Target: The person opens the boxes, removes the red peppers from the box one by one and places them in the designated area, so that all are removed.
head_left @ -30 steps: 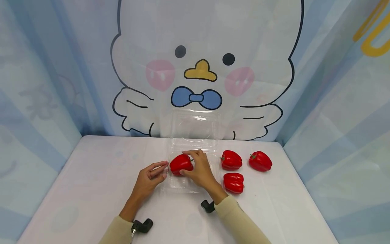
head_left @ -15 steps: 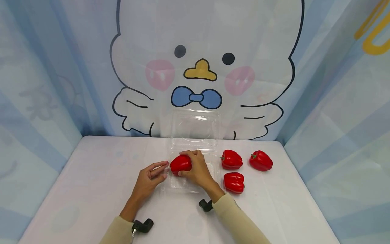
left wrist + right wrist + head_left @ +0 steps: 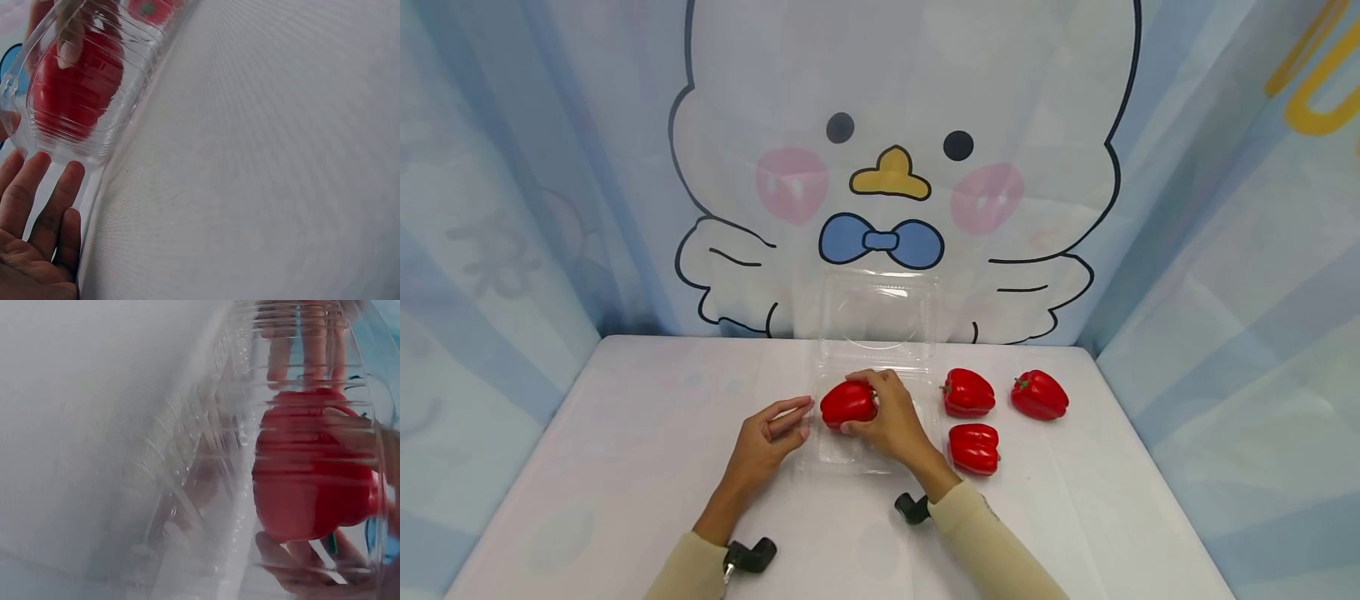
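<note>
A red bell pepper sits in the left part of the clear plastic clamshell container, whose lid stands up at the back. My right hand grips that pepper from its stem side, fingers behind and thumb in front. Through the ribbed clear wall, the right wrist view shows the pepper between fingers and thumb. My left hand is at the container's left side, fingers extended. In the left wrist view the left fingertips reach the container's near wall; whether they all touch it is hard to tell.
To the right of the container lie three more red bell peppers: one at the back, one nearer the front and one farther right. A white cloth covers the table. A printed curtain stands behind.
The pepper in my right hand has tilted and shifted slightly within the container, its stem hidden and then showing again. My left hand stays almost still.
</note>
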The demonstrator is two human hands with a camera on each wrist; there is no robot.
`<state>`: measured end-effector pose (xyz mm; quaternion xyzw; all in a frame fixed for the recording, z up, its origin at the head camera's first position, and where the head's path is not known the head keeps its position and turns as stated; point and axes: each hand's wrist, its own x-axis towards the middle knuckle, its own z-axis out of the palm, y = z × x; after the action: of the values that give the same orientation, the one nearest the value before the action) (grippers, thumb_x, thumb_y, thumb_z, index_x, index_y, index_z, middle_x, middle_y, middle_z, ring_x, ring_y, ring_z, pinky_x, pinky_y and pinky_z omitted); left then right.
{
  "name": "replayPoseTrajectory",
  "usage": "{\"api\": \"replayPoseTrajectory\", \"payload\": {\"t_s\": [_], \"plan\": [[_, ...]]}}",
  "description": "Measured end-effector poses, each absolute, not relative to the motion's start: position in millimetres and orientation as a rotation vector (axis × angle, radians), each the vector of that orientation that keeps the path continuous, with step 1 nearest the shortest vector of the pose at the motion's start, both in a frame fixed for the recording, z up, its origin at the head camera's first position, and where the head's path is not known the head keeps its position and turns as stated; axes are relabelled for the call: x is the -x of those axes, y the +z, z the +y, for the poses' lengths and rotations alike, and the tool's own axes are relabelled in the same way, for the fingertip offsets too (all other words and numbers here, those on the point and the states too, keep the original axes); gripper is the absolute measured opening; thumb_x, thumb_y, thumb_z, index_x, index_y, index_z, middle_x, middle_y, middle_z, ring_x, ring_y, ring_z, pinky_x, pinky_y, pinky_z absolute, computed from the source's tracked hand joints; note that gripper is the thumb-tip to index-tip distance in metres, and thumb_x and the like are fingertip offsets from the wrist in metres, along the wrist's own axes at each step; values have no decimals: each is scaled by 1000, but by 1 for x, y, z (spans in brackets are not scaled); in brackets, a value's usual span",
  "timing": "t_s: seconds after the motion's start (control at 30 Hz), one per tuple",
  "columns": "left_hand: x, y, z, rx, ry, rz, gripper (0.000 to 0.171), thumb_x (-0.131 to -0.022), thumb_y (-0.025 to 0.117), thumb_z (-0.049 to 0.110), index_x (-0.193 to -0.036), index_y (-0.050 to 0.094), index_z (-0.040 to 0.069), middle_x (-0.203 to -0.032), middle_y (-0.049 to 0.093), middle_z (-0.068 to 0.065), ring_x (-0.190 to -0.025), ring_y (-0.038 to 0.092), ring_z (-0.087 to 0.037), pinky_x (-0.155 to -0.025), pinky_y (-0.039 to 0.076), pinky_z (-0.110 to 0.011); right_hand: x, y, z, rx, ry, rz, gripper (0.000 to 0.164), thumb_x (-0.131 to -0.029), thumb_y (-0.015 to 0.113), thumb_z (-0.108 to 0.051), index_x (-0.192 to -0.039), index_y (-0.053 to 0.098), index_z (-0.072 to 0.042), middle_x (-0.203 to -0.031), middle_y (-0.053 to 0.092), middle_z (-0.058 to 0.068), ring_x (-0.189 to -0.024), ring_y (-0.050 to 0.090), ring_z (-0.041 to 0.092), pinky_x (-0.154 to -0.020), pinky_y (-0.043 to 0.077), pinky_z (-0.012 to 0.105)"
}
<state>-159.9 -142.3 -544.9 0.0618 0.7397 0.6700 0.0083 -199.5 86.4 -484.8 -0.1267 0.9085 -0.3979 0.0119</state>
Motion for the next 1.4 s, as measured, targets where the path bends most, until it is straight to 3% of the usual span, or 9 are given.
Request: {"api": "replayPoseTrajectory", "payload": {"t_s": [0.83, 1.03, 1.4], "plan": [[160, -546, -142, -167, 2106, 2295, 47, -99, 73, 4, -145, 62, 9, -152, 63, -12, -138, 64, -32, -102, 55, -16, 189, -476, 119, 336, -1315, 2872, 74, -77, 97, -18, -140, 63, -34, -137, 60, 4, -132, 57, 27, -102, 62, 46], [161, -547, -143, -199, 2126, 2294, 46, -99, 73, 4, -144, 63, 7, -151, 63, -14, -136, 65, -35, -101, 54, -13, 189, -470, 123, 313, -1334, 2881, 75, -77, 97, -19, -142, 63, -34, -137, 59, 5, -133, 57, 31, -101, 62, 47], [161, -547, -142, -200, 2128, 2314, 46, -99, 74, 5, -143, 63, 5, -150, 63, -17, -136, 65, -33, -99, 54, -12, 187, -469, 136, 282, -1380, 2894, 75, -77, 97, -19, -141, 63, -35, -138, 59, 3, -132, 56, 26, -100, 62, 46]]}}
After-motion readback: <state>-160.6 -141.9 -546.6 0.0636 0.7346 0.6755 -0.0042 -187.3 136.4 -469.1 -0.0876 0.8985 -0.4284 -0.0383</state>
